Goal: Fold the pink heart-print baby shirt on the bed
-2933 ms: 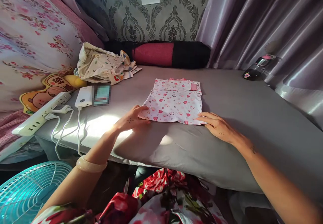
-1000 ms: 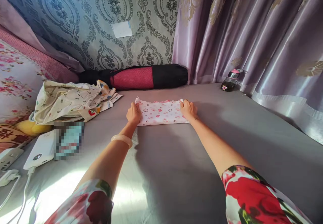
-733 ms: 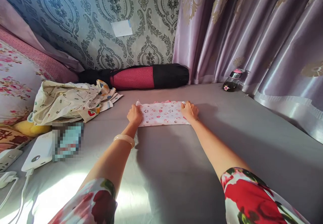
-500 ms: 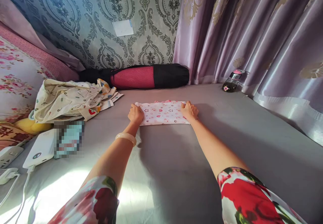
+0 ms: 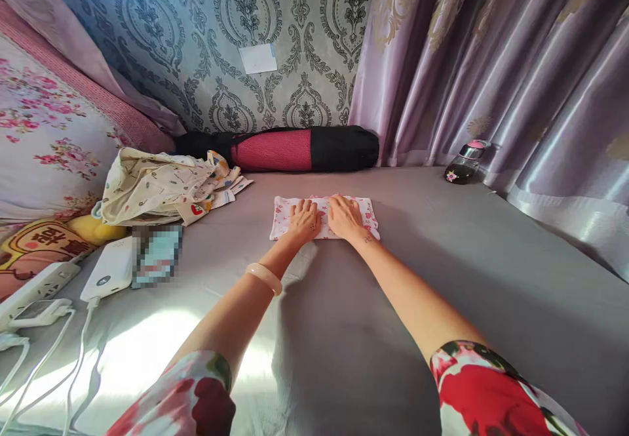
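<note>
Gray fabric covers the surface [image 5: 236,259], brightly lit at lower left, where a power strip [image 5: 45,286] and a white power bank [image 5: 111,269] lie. Above them is a rumpled cream garment [image 5: 152,190]. Mid-frame, a folded pink-and-white cloth [image 5: 325,231] lies flat under both hands, its ends showing past them. The left hand [image 5: 304,221] rests open on it — fingers slightly spread. Beside it, the right hand [image 5: 344,216] touches the cloth with bent fingers — whether pinching, I cannot tell. Farther right stands a bottle [image 5: 462,166].
</note>
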{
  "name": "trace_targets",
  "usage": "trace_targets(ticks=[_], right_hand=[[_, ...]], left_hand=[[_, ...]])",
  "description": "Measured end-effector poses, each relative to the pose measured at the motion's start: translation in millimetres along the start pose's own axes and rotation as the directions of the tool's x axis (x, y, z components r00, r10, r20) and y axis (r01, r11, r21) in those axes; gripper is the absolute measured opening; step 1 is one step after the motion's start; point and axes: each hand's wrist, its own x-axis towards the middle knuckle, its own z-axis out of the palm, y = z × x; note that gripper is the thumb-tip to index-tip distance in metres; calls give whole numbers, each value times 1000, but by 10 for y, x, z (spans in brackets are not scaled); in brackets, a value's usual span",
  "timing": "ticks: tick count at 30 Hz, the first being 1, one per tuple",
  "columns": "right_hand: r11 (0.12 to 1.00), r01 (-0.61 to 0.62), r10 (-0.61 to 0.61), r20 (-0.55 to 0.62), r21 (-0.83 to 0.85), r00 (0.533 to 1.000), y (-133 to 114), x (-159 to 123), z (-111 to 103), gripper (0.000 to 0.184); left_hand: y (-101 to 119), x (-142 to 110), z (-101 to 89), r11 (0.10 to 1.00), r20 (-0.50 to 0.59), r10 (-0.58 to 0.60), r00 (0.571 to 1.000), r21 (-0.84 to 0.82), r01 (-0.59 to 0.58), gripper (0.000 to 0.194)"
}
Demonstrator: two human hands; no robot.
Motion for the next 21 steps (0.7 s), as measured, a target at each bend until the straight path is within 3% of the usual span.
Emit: trace_targets(ticks=[2,7,13,21], right_hand=[[996,88,-88,47,8,995,-88,26,88,47],[996,89,-89,157,6,984,-102,78,243,54],[998,67,-66,178,3,982,-76,43,309,55],[999,40,-36,174,-21,984,-91,53,315,55]], left_hand=[[4,14,11,1000,37,-3,999,20,2,39],[-140,37,91,998,89,-4,996,60,-1,49],[-226,31,220,1000,125,-8,992,21,5,54],[-237,46,240,998,121,-64,991,16,62,56]])
